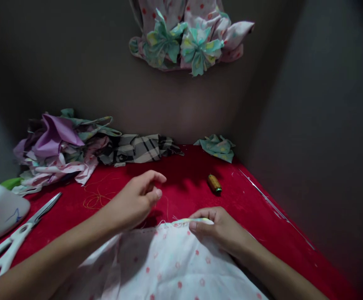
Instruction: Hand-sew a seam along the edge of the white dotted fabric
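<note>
My right hand pinches the top edge of a white cloth with red dots, thumb in front and fingers behind. A strip of green and yellow fabric shows along that edge, with loose thread ends beside it. Above the cloth, to the left, hovers my left hand. Its fingers are curled in toward the thumb; anything between them is too small to make out. A fine thread runs down near this hand toward the cloth edge.
White-handled scissors lie at left beside a white rounded object. Fabric scraps pile up behind. A thread spool and a green scrap lie on the red surface. Sewn flowered pieces hang on the wall.
</note>
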`<state>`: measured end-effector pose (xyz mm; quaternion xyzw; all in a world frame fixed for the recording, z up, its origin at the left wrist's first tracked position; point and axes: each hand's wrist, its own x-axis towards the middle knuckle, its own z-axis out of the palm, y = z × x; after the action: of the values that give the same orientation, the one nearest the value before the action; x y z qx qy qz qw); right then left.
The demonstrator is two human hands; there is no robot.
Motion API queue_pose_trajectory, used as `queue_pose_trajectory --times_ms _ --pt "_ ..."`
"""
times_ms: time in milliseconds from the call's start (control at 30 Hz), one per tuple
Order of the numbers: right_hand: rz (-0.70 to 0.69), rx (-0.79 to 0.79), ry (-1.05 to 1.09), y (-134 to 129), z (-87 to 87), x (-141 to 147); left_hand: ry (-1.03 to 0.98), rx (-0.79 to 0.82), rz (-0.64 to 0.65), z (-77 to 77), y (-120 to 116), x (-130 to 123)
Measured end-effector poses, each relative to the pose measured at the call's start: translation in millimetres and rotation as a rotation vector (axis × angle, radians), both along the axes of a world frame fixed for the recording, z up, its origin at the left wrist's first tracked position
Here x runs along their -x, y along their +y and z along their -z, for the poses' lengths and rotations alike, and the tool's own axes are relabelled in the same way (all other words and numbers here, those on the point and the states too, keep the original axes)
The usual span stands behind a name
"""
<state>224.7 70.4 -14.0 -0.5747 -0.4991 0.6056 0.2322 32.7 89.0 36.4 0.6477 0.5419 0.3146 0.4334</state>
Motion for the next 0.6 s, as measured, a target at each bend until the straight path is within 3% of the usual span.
queue_pose_trajectory --times_ms 167,333,500,600 --pt "-0.035 -0.151 -0.141 1.1 1.3 -5.9 -0.087 0.260 0.199 25.9 -26.7 -23.0" --pt "-0.070 -0.050 -0.024 -0.9 -3.5 -7.3 0.139 0.053 0.116 44.2 -37.6 -31.5" --pt "0.026 -0.036 -0.025 -1.5 -2.3 -6.6 0.270 -0.024 0.133 40.2 -40.3 -30.0" --pt "0.013 -0.046 -0.037 -0.4 1.3 -7.8 0.298 -0.012 0.136 35.7 -41.5 -28.9"
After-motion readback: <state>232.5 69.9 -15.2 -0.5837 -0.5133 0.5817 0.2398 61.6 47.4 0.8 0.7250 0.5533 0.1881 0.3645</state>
